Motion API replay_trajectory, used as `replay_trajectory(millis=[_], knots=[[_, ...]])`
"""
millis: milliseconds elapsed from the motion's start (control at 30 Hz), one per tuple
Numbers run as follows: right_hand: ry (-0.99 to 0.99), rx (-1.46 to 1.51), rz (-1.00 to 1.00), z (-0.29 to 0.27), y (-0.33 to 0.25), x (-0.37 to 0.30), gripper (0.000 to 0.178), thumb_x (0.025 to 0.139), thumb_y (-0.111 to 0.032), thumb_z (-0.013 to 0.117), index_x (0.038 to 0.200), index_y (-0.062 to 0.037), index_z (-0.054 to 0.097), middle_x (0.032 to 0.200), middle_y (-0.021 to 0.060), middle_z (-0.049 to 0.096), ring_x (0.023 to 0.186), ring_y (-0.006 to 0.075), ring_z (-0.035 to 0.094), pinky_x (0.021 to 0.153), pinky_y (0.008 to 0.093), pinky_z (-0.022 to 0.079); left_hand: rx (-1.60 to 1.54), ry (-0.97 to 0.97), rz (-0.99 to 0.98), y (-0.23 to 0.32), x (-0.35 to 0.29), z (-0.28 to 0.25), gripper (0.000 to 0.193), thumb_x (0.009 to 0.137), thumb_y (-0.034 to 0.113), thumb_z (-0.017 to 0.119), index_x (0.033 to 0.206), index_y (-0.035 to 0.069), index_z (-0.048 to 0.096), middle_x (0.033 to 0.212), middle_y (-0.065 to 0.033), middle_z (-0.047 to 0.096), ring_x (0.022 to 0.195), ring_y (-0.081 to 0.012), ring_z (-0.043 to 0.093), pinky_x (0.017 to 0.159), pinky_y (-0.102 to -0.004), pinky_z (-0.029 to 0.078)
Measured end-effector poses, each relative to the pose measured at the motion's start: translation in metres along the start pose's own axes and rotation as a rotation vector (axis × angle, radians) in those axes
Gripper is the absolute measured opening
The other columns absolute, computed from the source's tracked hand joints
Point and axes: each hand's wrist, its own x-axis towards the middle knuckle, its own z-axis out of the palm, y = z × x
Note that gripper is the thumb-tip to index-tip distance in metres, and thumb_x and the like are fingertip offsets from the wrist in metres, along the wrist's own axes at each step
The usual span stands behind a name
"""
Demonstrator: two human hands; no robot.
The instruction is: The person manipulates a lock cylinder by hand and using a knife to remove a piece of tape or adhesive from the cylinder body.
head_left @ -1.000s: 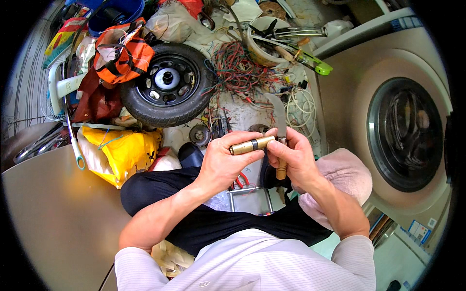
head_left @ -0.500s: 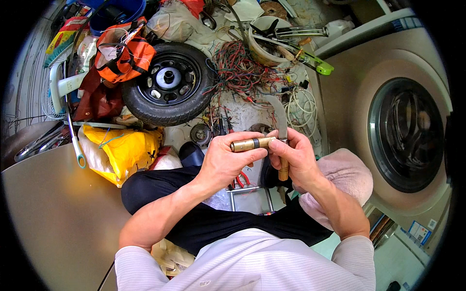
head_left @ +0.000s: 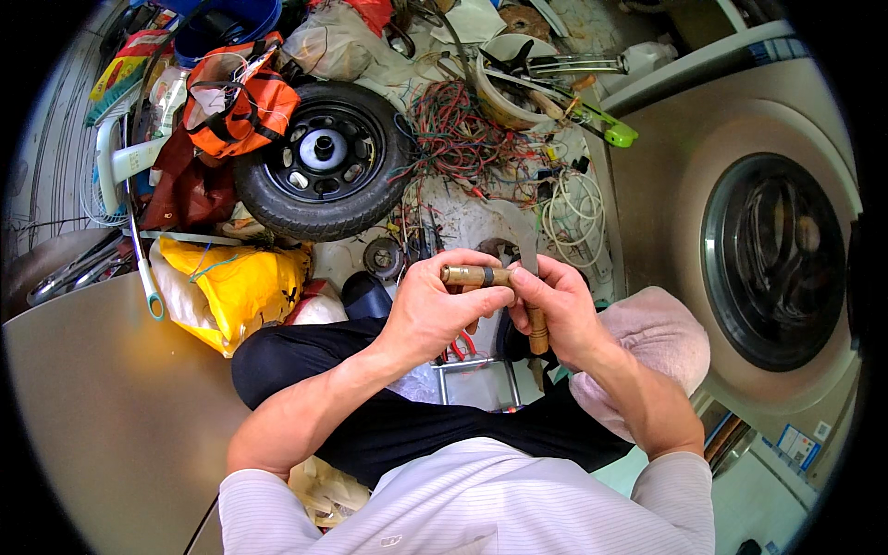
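Observation:
Between the thumb and fingers of my left hand [head_left: 421,310] lies a brass-coloured cylinder [head_left: 462,276] with a dark band around its middle. My right hand [head_left: 569,310] grips a knife [head_left: 528,242] with a curved blade and a turned wooden handle [head_left: 538,338]. The blade rises above the fist and leans left, beside the cylinder's right end. The fingertips of both hands meet there and hide whether the blade touches it. Both hands are above my lap, over my black trousers [head_left: 425,425].
A small black-rimmed wheel [head_left: 387,199] lies ahead on the left, next to tangled red and green wires [head_left: 462,129]. A tub of tools [head_left: 495,102] stands behind them. A front-loading washing machine [head_left: 689,231] is at my right, a yellow bag [head_left: 231,287] at my left.
The knife has tilted further left, its tip lower than before. My right hand has shifted slightly left, and its fingers cover more of the cylinder's right end.

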Motion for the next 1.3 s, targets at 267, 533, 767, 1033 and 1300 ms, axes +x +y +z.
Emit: replay_trajectory(millis=[267, 533, 767, 1033, 1300], knots=[[-0.029, -0.006, 0.059, -0.001, 0.003, 0.004, 0.024, 0.101, -0.030, 0.061, 0.099, -0.0059, 0.061, 0.076, 0.0004, 0.059, 0.059, 0.0084, 0.054, 0.052, 0.0238, 0.042, 0.181, 0.011, 0.175, -0.013, 0.003, -0.004, 0.033, 0.085, 0.007, 0.076, 0.116, 0.000, 0.067, 0.091, -0.0023, 0.067, 0.076, -0.0070, 0.064, 0.064, -0.0218, 0.052], [-0.084, 0.023, 0.089, -0.005, 0.007, 0.004, 0.020, 0.102, -0.025, 0.058, 0.106, -0.0057, 0.061, 0.080, -0.0001, 0.060, 0.063, 0.0079, 0.055, 0.054, 0.0242, 0.043, 0.554, 0.100, 0.476, -0.008, 0.003, -0.001, 0.030, 0.080, 0.011, 0.079, 0.109, 0.004, 0.073, 0.098, -0.0079, 0.063, 0.085, -0.0169, 0.066, 0.074, -0.0274, 0.054], [-0.081, 0.026, 0.135, -0.002, 0.007, 0.004, 0.022, 0.102, -0.025, 0.056, 0.110, -0.0052, 0.063, 0.081, -0.0001, 0.060, 0.064, 0.0081, 0.056, 0.055, 0.0238, 0.044, 0.583, 0.133, 0.441, -0.009, 0.001, 0.002, 0.027, 0.078, 0.013, 0.080, 0.105, 0.007, 0.076, 0.095, -0.0089, 0.064, 0.085, -0.0193, 0.067, 0.075, -0.0314, 0.055], [-0.061, 0.015, 0.166, -0.002, 0.011, 0.006, 0.022, 0.102, -0.025, 0.056, 0.110, -0.0055, 0.063, 0.080, 0.0001, 0.061, 0.062, 0.0083, 0.056, 0.054, 0.0240, 0.045, 0.575, 0.159, 0.440, -0.013, 0.002, 0.004, 0.028, 0.080, 0.015, 0.079, 0.104, 0.002, 0.073, 0.091, -0.0134, 0.062, 0.080, -0.0288, 0.066, 0.071, -0.0364, 0.053], [0.034, -0.366, 0.072, -0.001, 0.013, 0.007, 0.026, 0.101, -0.027, 0.059, 0.110, -0.0035, 0.062, 0.072, -0.0018, 0.057, 0.060, 0.0062, 0.052, 0.052, 0.0234, 0.041, 0.752, 0.209, 0.477, -0.015, 0.002, 0.004, 0.028, 0.075, 0.013, 0.081, 0.099, 0.002, 0.074, 0.089, -0.0128, 0.063, 0.076, -0.0277, 0.066, 0.068, -0.0367, 0.053]])
